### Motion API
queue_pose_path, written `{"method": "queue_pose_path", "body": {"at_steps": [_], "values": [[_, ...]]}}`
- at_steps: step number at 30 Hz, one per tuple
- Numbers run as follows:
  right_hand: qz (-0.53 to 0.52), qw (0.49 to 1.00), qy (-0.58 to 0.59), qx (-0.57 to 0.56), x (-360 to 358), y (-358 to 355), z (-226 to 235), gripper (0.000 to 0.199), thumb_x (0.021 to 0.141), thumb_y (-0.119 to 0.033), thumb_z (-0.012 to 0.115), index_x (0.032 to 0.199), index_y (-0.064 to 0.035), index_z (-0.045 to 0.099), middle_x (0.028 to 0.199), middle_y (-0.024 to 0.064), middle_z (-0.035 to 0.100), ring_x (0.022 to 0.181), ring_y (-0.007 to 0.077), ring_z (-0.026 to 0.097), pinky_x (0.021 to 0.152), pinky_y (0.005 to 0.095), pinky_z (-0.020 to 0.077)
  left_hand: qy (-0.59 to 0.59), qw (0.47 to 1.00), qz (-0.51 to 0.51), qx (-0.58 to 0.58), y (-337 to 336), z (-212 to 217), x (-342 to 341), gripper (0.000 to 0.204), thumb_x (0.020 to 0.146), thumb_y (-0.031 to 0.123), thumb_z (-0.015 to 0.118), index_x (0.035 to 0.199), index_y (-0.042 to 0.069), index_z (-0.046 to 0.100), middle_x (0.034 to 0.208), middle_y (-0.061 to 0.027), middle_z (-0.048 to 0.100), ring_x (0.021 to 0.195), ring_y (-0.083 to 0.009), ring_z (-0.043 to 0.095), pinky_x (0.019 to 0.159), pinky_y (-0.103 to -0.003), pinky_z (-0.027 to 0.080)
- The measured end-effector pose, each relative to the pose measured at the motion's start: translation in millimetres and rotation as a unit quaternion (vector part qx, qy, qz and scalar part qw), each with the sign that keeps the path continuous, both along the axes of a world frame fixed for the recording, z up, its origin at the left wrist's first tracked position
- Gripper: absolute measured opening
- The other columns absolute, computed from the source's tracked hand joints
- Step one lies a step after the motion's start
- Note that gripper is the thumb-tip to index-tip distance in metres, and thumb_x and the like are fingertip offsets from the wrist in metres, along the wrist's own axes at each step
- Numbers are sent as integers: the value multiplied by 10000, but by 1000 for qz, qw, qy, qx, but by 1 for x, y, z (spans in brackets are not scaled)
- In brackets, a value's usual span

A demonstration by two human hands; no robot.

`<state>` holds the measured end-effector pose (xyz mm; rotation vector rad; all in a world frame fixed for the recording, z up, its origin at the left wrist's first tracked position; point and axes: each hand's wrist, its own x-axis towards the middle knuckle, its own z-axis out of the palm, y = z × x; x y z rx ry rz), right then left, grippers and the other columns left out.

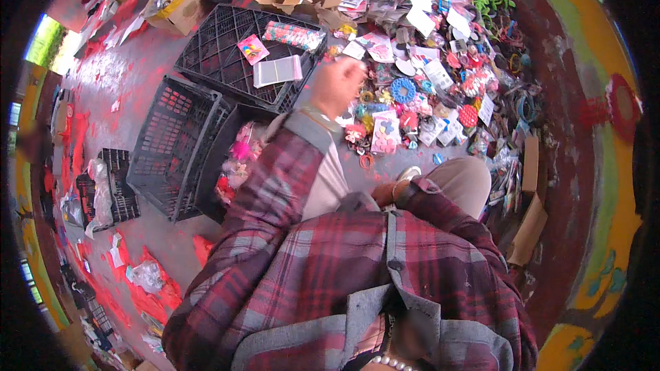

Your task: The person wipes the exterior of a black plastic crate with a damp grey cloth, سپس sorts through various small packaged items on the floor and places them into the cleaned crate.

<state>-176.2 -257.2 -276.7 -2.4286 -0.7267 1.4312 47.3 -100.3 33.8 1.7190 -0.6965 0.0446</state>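
The left hand (337,86) is raised at about twelve o'clock from the person's chest. It is blurred, with fingers drawn together as if pinching a small pale packet (355,50), though the grip cannot be confirmed. It hangs over the near edge of a dense heap of packaged trinkets (426,82) spread on the floor toward one o'clock, within arm's reach of the seated person. The right hand (383,194) rests low against the knee (457,182), mostly hidden by the plaid cuff; I cannot tell its state. At eleven o'clock, black plastic crates (206,96) lie open-side up, the upper one holding a clear bag (277,70) and a pink card (253,49).
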Motion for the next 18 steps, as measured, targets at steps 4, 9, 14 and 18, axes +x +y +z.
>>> {"method": "queue_pose_path", "body": {"at_steps": [4,9,14,18], "values": [[-206,971,-118,14,10,11,118,305,697,-235,491,934,-116,642,930,119,632,869,299,596,749,393,475,24,997,76,-6,80,5,-9,259,862,213,509,751,5,615,673,-38,624,611,-103,562,575,-260,440],[-82,980,-175,-42,-16,-22,112,322,738,-216,463,995,-126,635,974,110,628,912,284,588,799,370,461,177,961,119,-174,111,5,-51,353,888,235,487,610,20,521,547,-35,509,502,-95,447,534,-250,384],[-19,990,-132,-35,2,-38,74,281,740,-195,468,936,-110,650,976,104,626,904,288,586,778,395,460,149,975,36,-158,88,30,-72,384,930,238,415,598,45,424,552,-36,435,555,-107,422,599,-257,393],[251,944,-186,-109,21,-81,-6,233,736,-142,548,942,-97,649,968,105,624,886,274,598,713,377,495,133,983,-17,-124,51,37,-53,341,941,220,376,701,11,497,694,-79,550,656,-120,506,622,-246,408]]}}
